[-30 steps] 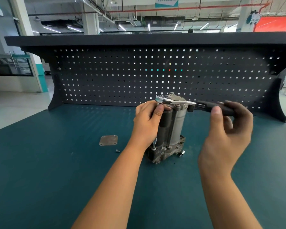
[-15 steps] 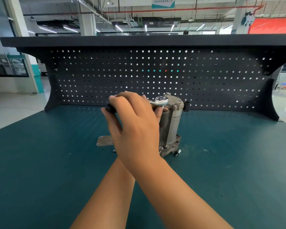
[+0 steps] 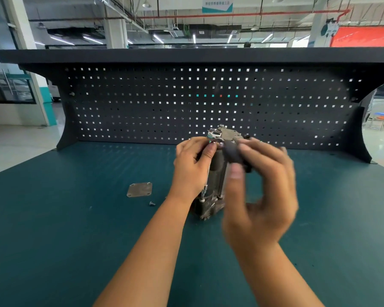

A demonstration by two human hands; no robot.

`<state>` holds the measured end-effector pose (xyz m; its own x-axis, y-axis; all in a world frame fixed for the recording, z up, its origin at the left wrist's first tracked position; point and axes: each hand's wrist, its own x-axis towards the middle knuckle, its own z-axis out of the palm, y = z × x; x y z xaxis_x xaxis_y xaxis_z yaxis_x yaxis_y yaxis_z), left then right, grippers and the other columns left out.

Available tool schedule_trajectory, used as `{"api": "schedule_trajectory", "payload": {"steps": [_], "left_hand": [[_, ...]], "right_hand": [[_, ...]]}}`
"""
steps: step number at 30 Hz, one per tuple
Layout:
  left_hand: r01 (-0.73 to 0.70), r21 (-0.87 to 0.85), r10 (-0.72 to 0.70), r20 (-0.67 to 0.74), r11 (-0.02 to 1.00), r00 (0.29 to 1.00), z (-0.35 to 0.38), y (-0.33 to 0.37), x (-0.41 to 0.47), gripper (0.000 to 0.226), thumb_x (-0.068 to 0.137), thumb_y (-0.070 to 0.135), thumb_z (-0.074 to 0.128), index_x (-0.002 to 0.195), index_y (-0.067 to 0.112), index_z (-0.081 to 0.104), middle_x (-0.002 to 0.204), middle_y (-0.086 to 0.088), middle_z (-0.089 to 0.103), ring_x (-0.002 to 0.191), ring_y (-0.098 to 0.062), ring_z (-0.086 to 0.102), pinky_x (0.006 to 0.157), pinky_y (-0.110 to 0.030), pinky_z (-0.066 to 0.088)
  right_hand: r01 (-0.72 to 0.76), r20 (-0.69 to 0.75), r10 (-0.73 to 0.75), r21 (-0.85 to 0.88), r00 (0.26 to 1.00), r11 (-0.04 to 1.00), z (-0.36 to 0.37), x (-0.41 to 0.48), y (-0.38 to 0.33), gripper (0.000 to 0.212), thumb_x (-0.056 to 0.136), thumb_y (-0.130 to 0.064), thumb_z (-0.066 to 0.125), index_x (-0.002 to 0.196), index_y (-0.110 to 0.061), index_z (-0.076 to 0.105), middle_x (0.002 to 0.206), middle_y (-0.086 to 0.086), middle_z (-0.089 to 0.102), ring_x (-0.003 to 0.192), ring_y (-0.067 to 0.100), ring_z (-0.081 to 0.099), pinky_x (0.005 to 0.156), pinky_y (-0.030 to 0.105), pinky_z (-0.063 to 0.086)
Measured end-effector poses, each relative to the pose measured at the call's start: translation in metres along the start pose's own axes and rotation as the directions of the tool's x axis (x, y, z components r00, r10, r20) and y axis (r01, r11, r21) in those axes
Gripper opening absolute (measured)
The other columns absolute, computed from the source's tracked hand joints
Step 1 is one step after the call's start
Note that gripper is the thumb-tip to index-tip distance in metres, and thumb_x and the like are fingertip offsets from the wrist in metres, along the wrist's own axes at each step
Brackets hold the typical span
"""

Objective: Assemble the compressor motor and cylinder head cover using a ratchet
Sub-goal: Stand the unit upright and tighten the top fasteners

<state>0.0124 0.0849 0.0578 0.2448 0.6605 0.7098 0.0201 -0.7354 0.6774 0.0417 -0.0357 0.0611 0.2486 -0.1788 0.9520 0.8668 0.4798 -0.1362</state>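
The right hand (image 3: 262,196) is smearing with motion blur, its finger outlines doubling, and it is covering much of the dark handle of the ratchet (image 3: 232,155) and the right side of the compressor (image 3: 216,173). The left hand (image 3: 192,169), wrapping the compressor's upper part, is hiding that side of it, and both forearms are running off the bottom edge. The small screw (image 3: 151,204) near the flat plate (image 3: 139,189) is showing too small to tell its type.

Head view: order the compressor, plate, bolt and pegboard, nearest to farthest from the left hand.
1. Compressor, gripped by the left hand.
2. Plate and bolt, on the table to its left: too close to call.
3. Pegboard, behind, at the table's back.
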Motion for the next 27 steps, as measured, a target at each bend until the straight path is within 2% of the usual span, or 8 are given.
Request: {"api": "schedule_trajectory", "payload": {"steps": [2, 6, 9, 14, 17, 19, 22, 27], "left_hand": [[-0.026, 0.024, 0.026, 0.009, 0.999, 1.0, -0.001, 0.001, -0.001, 0.017, 0.095, 0.03, 0.049, 0.089, 0.038, 0.063, 0.099, 0.021, 0.059, 0.105, -0.007, 0.041, 0.096, -0.028, 0.034], [0.007, 0.046, -0.008, 0.034, 0.999, 0.999, -0.001, 0.001, -0.002, 0.025, 0.096, 0.03, 0.048, 0.099, 0.018, 0.07, 0.106, 0.012, 0.062, 0.111, -0.011, 0.041, 0.098, -0.024, 0.032], [0.006, 0.033, -0.007, 0.037, 0.999, 0.999, -0.001, 0.002, -0.004, 0.024, 0.096, 0.028, 0.048, 0.099, 0.019, 0.07, 0.105, 0.012, 0.061, 0.112, -0.01, 0.041, 0.094, -0.014, 0.03], [0.004, 0.014, -0.005, 0.048, 1.0, 0.999, 0.001, 0.005, -0.007, 0.025, 0.094, 0.033, 0.048, 0.098, 0.023, 0.07, 0.105, 0.014, 0.06, 0.113, -0.007, 0.039, 0.097, -0.016, 0.03], [-0.003, 0.005, 0.002, 0.052, 1.0, 0.999, -0.001, 0.006, -0.007, 0.031, 0.089, 0.044, 0.043, 0.096, 0.029, 0.069, 0.105, 0.015, 0.059, 0.113, -0.007, 0.039, 0.099, -0.019, 0.03], [-0.011, 0.008, 0.011, 0.048, 1.0, 0.999, -0.003, 0.006, -0.007, 0.034, 0.086, 0.048, 0.04, 0.095, 0.03, 0.068, 0.105, 0.015, 0.06, 0.113, -0.007, 0.04, 0.098, -0.015, 0.029], [-0.008, 0.027, 0.007, 0.029, 1.0, 1.0, -0.004, 0.002, -0.004, 0.027, 0.094, 0.036, 0.046, 0.097, 0.024, 0.07, 0.104, 0.014, 0.061, 0.113, -0.007, 0.04, 0.093, -0.005, 0.027], [-0.005, 0.037, 0.005, 0.001, 0.999, 1.0, -0.003, -0.002, 0.002, 0.024, 0.096, 0.029, 0.049, 0.1, 0.019, 0.071, 0.098, 0.027, 0.055, 0.109, -0.002, 0.038, 0.086, 0.004, 0.023]], "right_hand": [[-0.035, -0.067, 0.032, -0.04, 0.997, 0.999, -0.017, 0.003, 0.019, 0.017, 0.094, -0.017, 0.047, 0.101, -0.008, 0.061, 0.101, 0.009, 0.058, 0.095, 0.025, 0.057, 0.08, 0.068, 0.041], [-0.194, -0.131, 0.169, -0.212, 0.977, 0.958, -0.031, 0.008, 0.054, 0.024, 0.093, -0.009, 0.043, 0.1, 0.002, 0.064, 0.1, 0.007, 0.056, 0.095, 0.026, 0.054, 0.086, 0.057, 0.043], [-0.38, -0.111, 0.363, -0.269, 0.925, 0.885, -0.033, 0.017, 0.083, 0.027, 0.094, -0.012, 0.042, 0.103, -0.002, 0.065, 0.101, 0.002, 0.055, 0.096, 0.017, 0.05, 0.09, 0.035, 0.041], [-0.589, 0.221, 0.665, -0.325, 0.714, 0.74, -0.01, 0.035, 0.129, 0.035, 0.102, -0.022, 0.038, 0.133, -0.015, 0.052, 0.126, -0.003, 0.053, 0.116, 0.008, 0.044, 0.091, 0.013, 0.027], [-0.654, 0.444, 0.709, -0.301, 0.548, 0.694, 0.012, 0.044, 0.144, 0.045, 0.101, -0.036, 0.037, 0.143, -0.021, 0.039, 0.144, -0.004, 0.044, 0.131, 0.009, 0.039, 0.106, 0.025, 0.03], [-0.706, 0.51, 0.711, -0.252, 0.484, 0.662, 0.022, 0.047, 0.147, 0.041, 0.099, -0.039, 0.042, 0.137, -0.024, 0.046, 0.133, -0.007, 0.054, 0.121, 0.011, 0.05, 0.105, 0.034, 0.039], [-0.731, 0.437, 0.707, -0.146, 0.557, 0.667, 0.022, 0.042, 0.149, 0.021, 0.095, -0.037, 0.053, 0.112, -0.027, 0.055, 0.099, -0.019, 0.059, 0.091, 0.001, 0.056, 0.082, 0.026, 0.046], [-0.726, 0.127, 0.717, 0.193, 0.685, 0.66, 0.001, 0.03, 0.118, 0.022, 0.087, -0.024, 0.067, 0.099, -0.024, 0.049, 0.088, -0.012, 0.059, 0.07, -0.011, 0.058, 0.066, 0.006, 0.043]]}}
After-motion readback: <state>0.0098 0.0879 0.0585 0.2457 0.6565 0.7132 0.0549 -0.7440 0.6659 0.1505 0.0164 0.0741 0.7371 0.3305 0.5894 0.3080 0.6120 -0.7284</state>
